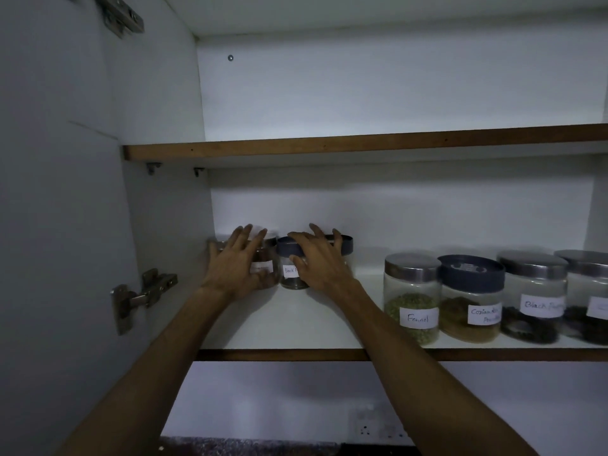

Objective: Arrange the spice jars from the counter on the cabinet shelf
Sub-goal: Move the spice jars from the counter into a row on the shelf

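Both my hands reach to the back left of the lower cabinet shelf [296, 324]. My left hand [238, 261] lies with spread fingers against a steel-lidded jar [263, 268] with dark contents. My right hand [317, 261] lies with spread fingers over a blue-lidded jar [291, 268] labelled "Black…" and a second blue-lidded jar [345, 243] behind it, mostly hidden. At the shelf's front right stand a Fennel jar [413, 297], a Coriander Powder jar [472, 297], a Black Pepper jar [533, 297] and one more jar [589, 297] cut by the frame edge.
The upper shelf [362, 143] holds nothing in view. The open cabinet door [56, 192] with its hinge [141, 294] stands at the left. Below the cabinet a wall socket [378, 426] and a strip of dark counter [246, 447] show.
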